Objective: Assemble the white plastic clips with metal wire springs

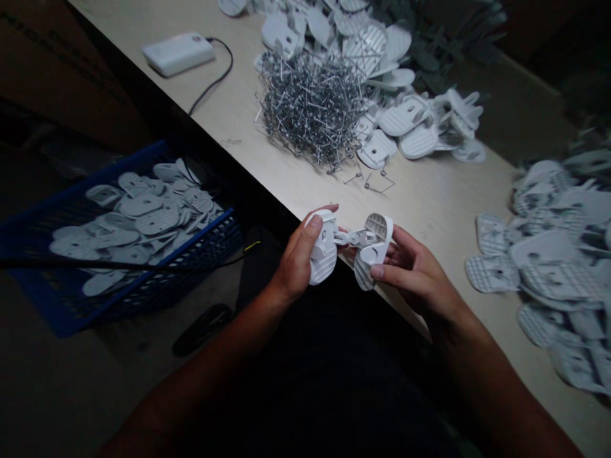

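My left hand [296, 257] is closed on a white plastic clip piece [324, 262] with a ridged oval pad, the thumb lying on its upper edge. In my right hand [416, 272] is another white clip piece [377, 253], pinched between thumb and fingers; two rounded pads show on it, one with a grid pattern. The narrow inner ends of the two pieces meet or nearly meet between my hands, and I cannot tell whether they are joined. Both are held just off the table's front edge, above my lap.
A heap of metal torsion springs [312, 105] lies on the table [267, 172], with a few loose ones beside it. White clip pieces pile up behind [401, 117] and at right [556, 267]. A corded white power bank [179, 54] lies left. Below stands a blue crate [71, 318] of white pieces.
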Available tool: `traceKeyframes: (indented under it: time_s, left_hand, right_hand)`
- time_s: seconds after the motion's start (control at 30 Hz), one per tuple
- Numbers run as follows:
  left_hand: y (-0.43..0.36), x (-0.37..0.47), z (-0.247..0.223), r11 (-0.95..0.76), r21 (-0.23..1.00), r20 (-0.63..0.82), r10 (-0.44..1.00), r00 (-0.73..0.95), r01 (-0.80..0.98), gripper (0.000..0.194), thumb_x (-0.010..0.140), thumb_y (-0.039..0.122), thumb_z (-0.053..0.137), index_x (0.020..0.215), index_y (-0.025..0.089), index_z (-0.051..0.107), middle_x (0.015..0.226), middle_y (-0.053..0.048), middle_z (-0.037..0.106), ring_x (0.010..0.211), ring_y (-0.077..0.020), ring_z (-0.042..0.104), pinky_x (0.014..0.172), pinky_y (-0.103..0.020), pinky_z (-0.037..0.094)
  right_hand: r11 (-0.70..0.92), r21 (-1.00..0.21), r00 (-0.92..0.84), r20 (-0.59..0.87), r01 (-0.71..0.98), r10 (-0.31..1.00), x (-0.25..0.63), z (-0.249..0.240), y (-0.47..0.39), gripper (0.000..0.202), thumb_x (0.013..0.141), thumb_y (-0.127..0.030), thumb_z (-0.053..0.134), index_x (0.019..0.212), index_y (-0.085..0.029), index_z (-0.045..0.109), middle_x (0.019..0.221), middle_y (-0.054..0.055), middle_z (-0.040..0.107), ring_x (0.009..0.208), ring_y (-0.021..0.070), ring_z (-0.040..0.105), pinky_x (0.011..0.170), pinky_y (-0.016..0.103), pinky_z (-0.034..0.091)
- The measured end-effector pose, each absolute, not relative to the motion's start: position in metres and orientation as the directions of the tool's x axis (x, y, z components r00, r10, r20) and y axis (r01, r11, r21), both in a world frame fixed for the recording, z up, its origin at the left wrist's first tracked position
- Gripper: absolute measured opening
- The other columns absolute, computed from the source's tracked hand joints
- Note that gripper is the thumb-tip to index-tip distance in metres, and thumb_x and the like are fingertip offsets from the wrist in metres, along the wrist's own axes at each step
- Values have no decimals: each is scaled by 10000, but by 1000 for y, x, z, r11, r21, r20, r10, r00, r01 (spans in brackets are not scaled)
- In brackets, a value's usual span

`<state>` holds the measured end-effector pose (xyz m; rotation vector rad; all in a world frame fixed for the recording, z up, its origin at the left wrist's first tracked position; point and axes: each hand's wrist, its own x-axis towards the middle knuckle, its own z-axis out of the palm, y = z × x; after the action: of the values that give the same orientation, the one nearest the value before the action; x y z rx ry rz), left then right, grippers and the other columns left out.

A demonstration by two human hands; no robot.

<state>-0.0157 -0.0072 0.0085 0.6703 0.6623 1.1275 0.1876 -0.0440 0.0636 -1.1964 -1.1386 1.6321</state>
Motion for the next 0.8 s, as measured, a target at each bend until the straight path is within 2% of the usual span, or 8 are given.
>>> traceKeyframes:
  time_s: [0.13, 0.27, 0.37, 0.5, 0.63, 0.8]
  left_hand:
    - [-6, -16, 9, 266, 782, -131, 954, 269, -563, 634, 1007, 651, 598, 1456, 204, 621, 1124, -105, 778, 1026, -295, 750, 920, -405, 548]
    - [-11, -14, 13, 200, 818, -86, 969, 230, -539, 576, 1019, 585, 619, 1458, 211, 608, 1156, -97, 767, 1039, -281, 730, 917, -380, 530]
    - [-15, -10, 17, 162, 831, -58, 977, 206, -532, 543, 999, 530, 663, 1446, 227, 604, 1205, -92, 749, 1009, -255, 719, 860, -341, 531]
    - [-13, -8, 27, 227, 737, -96, 968, 233, -637, 544, 978, 561, 623, 1377, 192, 627, 1174, -107, 751, 983, -261, 732, 844, -357, 557]
    - [-11, -8, 36, 259, 677, -120, 962, 244, -688, 509, 998, 563, 556, 1299, 163, 651, 1122, -115, 758, 996, -274, 744, 850, -374, 573]
    - [-18, -5, 39, 156, 752, -38, 980, 195, -640, 453, 1013, 523, 560, 1296, 181, 649, 1171, -106, 737, 1006, -266, 732, 841, -359, 579]
  right_hand:
    - [-264, -961, -238, -239, -78, 941, 187, 68, -45, 877, 772, -398, 984, 1522, -280, 545, 1365, 118, 728, 1253, 380, 700, 1110, 615, 567]
    - [-247, -967, -243, -227, -55, 943, 180, 69, -47, 885, 783, -428, 988, 1527, -295, 528, 1427, 118, 692, 1274, 371, 690, 1161, 616, 528]
    - [-124, -992, -206, -126, 24, 970, 171, 64, -54, 944, 805, -422, 986, 1590, -331, 470, 1528, 107, 618, 1388, 367, 608, 1239, 623, 446]
    - [25, -984, -180, -7, 177, 984, 161, 57, -65, 1009, 863, -402, 951, 1678, -390, 355, 1651, 69, 489, 1508, 377, 475, 1289, 649, 369]
    - [86, -964, -163, 46, 250, 985, 156, 57, -73, 1009, 904, -366, 919, 1701, -433, 304, 1672, 38, 460, 1513, 372, 467, 1286, 628, 399]
    - [156, -944, -164, 111, 292, 980, 153, 59, -77, 1031, 896, -333, 918, 1715, -410, 296, 1662, 46, 473, 1498, 387, 486, 1280, 622, 406]
